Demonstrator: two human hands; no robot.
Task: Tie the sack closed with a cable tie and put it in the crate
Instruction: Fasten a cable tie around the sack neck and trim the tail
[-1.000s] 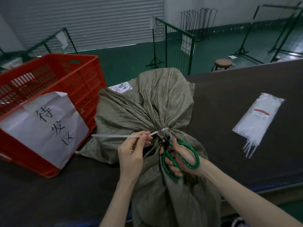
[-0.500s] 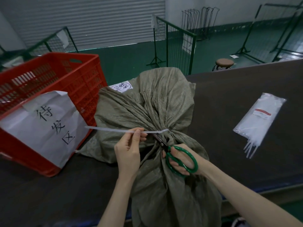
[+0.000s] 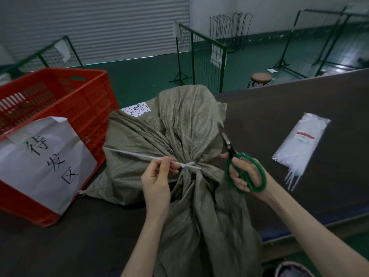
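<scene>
1. On the dark surface [image 3: 279,124], in the middle of the view, lies the grey-green sack [image 3: 179,136]. Its neck is gathered and a white cable tie [image 3: 189,164] goes around it; the mouth cloth hangs over the near edge toward the person.
2. The left hand [image 3: 157,180] pinches the free tail of the tie between thumb and fingers [image 3: 169,159], just beside the neck, and the tail points left toward the crate.
3. The right hand [image 3: 245,174] is clenched in the green handles of the scissors [image 3: 235,156]. The blades look closed and point up and away, apart from the tie.
4. I judge that the step in hand is trimming the tail. To do it well, the left hand should keep the tail stretched, and the blades should come close to the tie's head without touching the cloth. From here I cannot tell if the tail is already cut.
5. The red crate [image 3: 65,108] stands touching or just beside the left side of the sack, with a white paper sign [image 3: 44,162] on its front.
6. A clear bag of spare ties [image 3: 301,144] lies on the right, well apart.
</scene>
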